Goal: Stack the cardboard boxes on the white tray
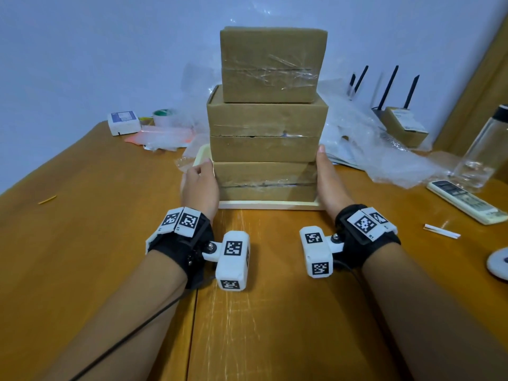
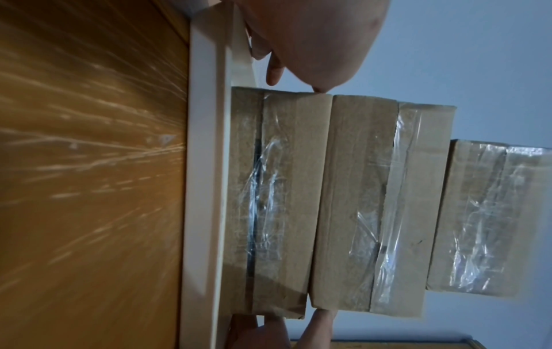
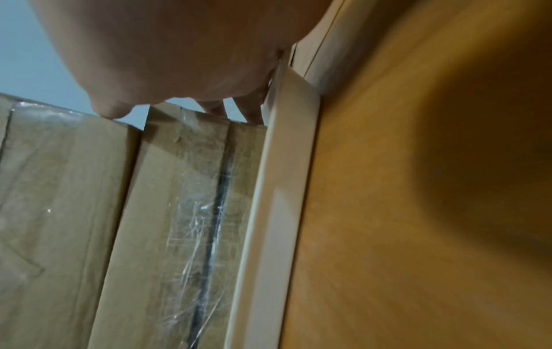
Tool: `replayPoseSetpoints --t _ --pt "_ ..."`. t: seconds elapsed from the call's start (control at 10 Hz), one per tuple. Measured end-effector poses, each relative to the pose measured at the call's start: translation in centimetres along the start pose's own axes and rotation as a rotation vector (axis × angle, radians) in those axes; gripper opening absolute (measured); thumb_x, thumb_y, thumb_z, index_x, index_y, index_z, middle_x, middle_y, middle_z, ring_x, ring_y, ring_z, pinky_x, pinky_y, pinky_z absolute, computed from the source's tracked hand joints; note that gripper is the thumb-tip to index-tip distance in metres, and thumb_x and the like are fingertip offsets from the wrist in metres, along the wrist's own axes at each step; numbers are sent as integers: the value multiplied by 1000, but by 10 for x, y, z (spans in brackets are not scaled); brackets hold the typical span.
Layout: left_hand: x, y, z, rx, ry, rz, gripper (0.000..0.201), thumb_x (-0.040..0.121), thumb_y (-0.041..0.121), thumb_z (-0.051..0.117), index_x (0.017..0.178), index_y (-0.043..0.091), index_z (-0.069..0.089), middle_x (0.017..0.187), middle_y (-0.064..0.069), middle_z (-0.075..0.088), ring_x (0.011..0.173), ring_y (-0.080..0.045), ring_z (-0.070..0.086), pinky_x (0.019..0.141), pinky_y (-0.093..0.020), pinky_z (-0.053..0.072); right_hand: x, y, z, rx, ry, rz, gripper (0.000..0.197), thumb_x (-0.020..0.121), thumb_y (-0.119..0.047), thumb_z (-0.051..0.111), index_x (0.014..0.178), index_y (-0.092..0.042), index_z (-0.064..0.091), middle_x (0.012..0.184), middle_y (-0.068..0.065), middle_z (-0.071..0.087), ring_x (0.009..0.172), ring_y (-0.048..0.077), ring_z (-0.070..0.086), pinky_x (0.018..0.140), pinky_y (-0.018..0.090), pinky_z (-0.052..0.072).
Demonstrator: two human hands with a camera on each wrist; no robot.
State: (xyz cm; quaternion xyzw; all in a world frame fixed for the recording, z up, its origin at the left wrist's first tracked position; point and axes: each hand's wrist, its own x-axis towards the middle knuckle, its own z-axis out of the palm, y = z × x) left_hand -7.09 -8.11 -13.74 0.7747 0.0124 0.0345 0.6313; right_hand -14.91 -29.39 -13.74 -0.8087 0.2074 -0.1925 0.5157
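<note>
Three taped cardboard boxes stand stacked on the white tray (image 1: 269,205): bottom box (image 1: 265,178), wider middle box (image 1: 266,127), top box (image 1: 270,64). My left hand (image 1: 200,185) lies against the bottom box's left side, thumb at its upper corner. My right hand (image 1: 328,180) lies against the right side, with its thumb up on the middle box. The left wrist view shows the left hand (image 2: 313,35) with its thumb on the bottom box (image 2: 280,189) and a straight finger over the tray (image 2: 203,165). In the right wrist view the fingers (image 3: 254,115) touch the bottom box (image 3: 185,212).
Crumpled clear plastic wrap (image 1: 371,144) lies behind and right of the stack. A remote (image 1: 464,200), a clear bottle (image 1: 483,149) and a router with a small box (image 1: 404,125) stand at the right. A white box (image 1: 123,122) and tape roll (image 1: 162,116) sit back left.
</note>
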Motion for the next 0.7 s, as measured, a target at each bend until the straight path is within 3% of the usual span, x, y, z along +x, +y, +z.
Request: replayPoseSetpoints --t 0.2,0.4,0.5,0.6,0.7 --pt "2 -2 0 -5 -3 20 56 99 47 29 141 18 53 147 -7 51 134 -27 46 107 -41 33 -2 -4 -1 -19 3 1 99 71 -93 3 157 -49 25 167 -16 30 156 15 23 125 51 14" --pt "5 -5 2 -5 0 38 58 98 50 30 142 20 52 148 -5 50 133 -25 46 110 -42 34 -1 -2 -2 -32 15 -4 96 75 -89 3 157 -45 27 167 -13 31 156 17 24 125 52 15" --pt "2 -7 2 11 -2 48 60 95 54 29 141 22 51 146 -4 51 127 -21 48 103 -38 34 1 -1 -3 -13 28 -7 96 77 -90 6 157 -42 31 165 -12 35 154 16 29 125 50 18" --pt "-1 -6 -3 3 39 104 54 99 49 31 138 19 52 139 -5 56 126 -24 52 98 -35 36 -1 -6 -8 56 75 -36 82 93 -78 15 156 -30 37 160 -5 43 147 19 40 117 39 29" --pt "-1 2 -18 -44 114 124 53 99 46 36 141 17 49 139 -5 57 127 -25 53 105 -39 40 -11 -17 -19 111 208 -48 65 102 -63 29 151 -23 42 152 0 51 136 19 48 98 30 32"
